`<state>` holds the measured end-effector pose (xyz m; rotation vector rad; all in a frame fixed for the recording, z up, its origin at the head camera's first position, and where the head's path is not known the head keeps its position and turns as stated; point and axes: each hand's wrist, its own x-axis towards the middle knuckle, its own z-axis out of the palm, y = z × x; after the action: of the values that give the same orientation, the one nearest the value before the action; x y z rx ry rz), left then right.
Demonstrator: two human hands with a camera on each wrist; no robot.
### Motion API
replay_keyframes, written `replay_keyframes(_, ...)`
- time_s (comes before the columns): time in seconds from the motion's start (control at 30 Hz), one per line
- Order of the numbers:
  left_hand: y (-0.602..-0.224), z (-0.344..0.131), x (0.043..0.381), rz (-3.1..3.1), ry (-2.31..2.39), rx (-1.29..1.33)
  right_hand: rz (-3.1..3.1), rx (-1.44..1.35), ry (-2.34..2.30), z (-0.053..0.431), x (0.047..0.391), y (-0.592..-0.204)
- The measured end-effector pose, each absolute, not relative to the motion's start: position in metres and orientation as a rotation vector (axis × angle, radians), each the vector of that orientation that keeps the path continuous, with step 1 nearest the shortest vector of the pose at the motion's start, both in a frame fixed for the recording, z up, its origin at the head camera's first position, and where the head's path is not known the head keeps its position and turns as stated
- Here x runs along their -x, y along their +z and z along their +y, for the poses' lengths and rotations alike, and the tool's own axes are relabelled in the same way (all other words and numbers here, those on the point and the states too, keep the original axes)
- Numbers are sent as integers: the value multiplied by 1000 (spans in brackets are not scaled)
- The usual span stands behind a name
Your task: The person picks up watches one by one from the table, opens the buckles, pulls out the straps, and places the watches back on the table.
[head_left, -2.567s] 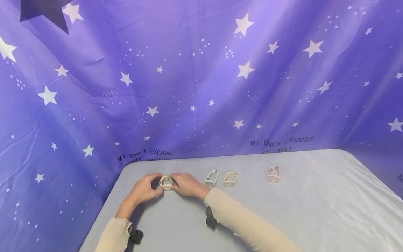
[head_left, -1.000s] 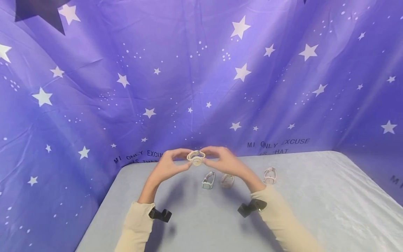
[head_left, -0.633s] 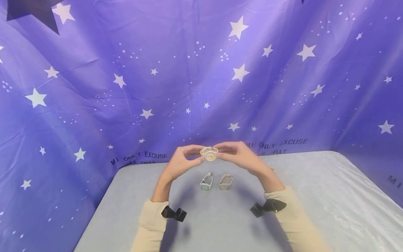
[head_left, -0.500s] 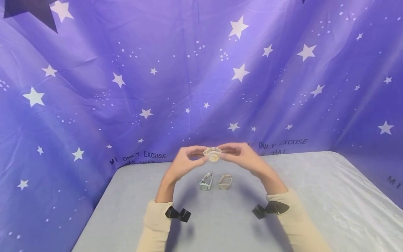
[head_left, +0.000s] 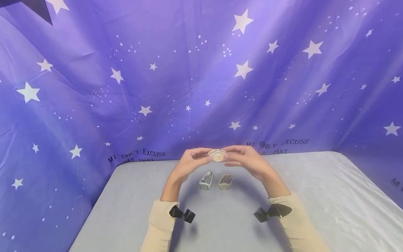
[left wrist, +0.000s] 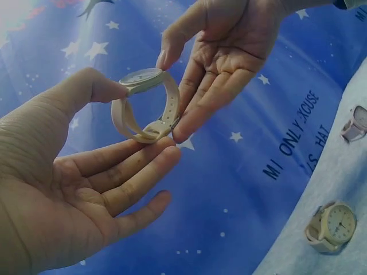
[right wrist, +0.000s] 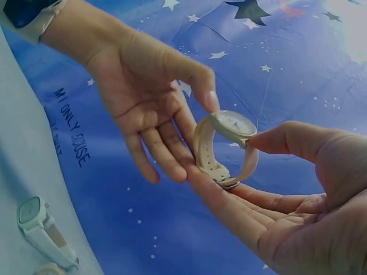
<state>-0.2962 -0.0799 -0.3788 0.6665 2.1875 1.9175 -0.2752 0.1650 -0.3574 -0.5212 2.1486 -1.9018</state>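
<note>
Both hands hold one cream wristwatch (head_left: 218, 155) above the table's far part, its round dial toward the head camera. My left hand (head_left: 190, 163) pinches it from the left, thumb at the case and fingertips under the buckled strap, as the left wrist view shows. From the other side my right hand (head_left: 248, 161) grips it; in the right wrist view the thumb touches the case edge and the fingers (right wrist: 241, 215) support the buckle end. On the table below lie a pale green square-faced watch (head_left: 205, 181) and a beige round-faced watch (head_left: 225, 182).
A grey cloth-covered table (head_left: 220, 224) backs onto a purple star-print curtain (head_left: 195, 87). A pinkish watch (left wrist: 358, 119) lies further right, hidden behind the right arm in the head view. Black wrist cameras sit on both cuffs.
The cream wristwatch has been lifted off the table's left side and carried rightward and up by both hands. Its dial has tilted toward the head camera. The two watches below stay put.
</note>
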Motion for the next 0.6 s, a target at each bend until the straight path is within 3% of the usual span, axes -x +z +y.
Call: replay_keyframes(0.6,-387,-78,300,2087,1934,-656,2054,314,-2028,157,274,-361)
